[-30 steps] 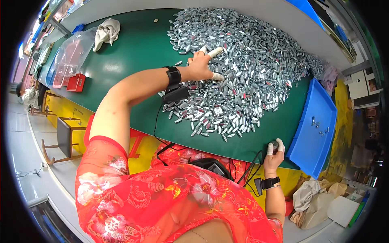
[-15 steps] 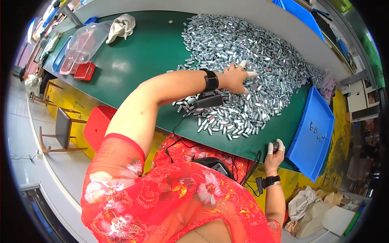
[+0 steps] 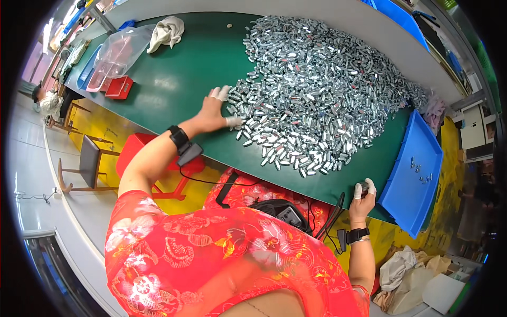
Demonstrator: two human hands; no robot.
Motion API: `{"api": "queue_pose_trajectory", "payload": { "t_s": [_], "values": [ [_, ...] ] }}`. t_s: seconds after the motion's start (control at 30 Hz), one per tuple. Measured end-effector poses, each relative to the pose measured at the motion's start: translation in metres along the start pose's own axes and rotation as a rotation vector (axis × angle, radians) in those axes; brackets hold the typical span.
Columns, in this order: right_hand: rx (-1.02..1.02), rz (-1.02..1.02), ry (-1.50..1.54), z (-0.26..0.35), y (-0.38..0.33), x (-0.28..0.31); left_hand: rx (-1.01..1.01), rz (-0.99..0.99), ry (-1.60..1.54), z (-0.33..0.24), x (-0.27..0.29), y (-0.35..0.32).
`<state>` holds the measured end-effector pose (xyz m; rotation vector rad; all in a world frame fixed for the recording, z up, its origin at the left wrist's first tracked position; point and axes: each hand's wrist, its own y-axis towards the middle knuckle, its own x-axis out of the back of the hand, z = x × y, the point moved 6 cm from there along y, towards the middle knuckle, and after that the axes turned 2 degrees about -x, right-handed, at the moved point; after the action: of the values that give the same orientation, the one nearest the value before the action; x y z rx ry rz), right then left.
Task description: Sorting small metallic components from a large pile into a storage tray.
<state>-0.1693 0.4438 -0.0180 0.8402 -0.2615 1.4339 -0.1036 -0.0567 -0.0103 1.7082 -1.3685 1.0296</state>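
Observation:
A wide heap of small silvery metal sleeves (image 3: 317,95) lies spread over the green table (image 3: 174,58). My left hand (image 3: 212,113) is at the heap's left edge, thumb and fingers spread, with white covers on the fingertips. Nothing shows in its grasp; the thumb touches or nearly touches the nearest sleeves. At the table's front edge, to the right, my right hand (image 3: 362,203) is closed round a small dark object (image 3: 363,187), mostly hidden by its white-covered fingers.
A blue tray (image 3: 406,195) with several sleeves in it stands at the table's right end. On the left are a red box (image 3: 119,87), a clear plastic bag (image 3: 121,55) and a white cloth (image 3: 166,34). A red stool (image 3: 134,150) stands below the front edge.
My left hand has moved from over the middle of the heap to its left edge. My right hand keeps its hold by the front edge.

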Motion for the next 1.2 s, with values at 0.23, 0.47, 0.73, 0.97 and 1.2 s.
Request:
{"api": "queue_pose_trajectory", "payload": {
  "t_s": [0.23,0.47,0.73,0.97,1.2],
  "values": [
    [0.070,-0.027,-0.046,0.006,-0.001,0.001,-0.015,0.119,0.187,-0.071,-0.036,-0.012],
    [-0.011,-0.051,-0.066,0.000,0.000,0.004,-0.014,0.024,0.192,-0.071,-0.053,0.017],
    [-0.387,0.137,0.355,-0.012,0.027,0.013,-0.205,-0.111,0.075,-0.130,-0.003,0.027],
    [0.133,0.425,0.239,0.168,0.029,0.009,-0.342,0.448,-1.104,-0.259,-0.022,-0.027],
    [0.387,0.458,0.163,0.206,0.013,-0.008,-0.214,0.723,-1.503,-0.261,-0.044,-0.050]
  ]
}}
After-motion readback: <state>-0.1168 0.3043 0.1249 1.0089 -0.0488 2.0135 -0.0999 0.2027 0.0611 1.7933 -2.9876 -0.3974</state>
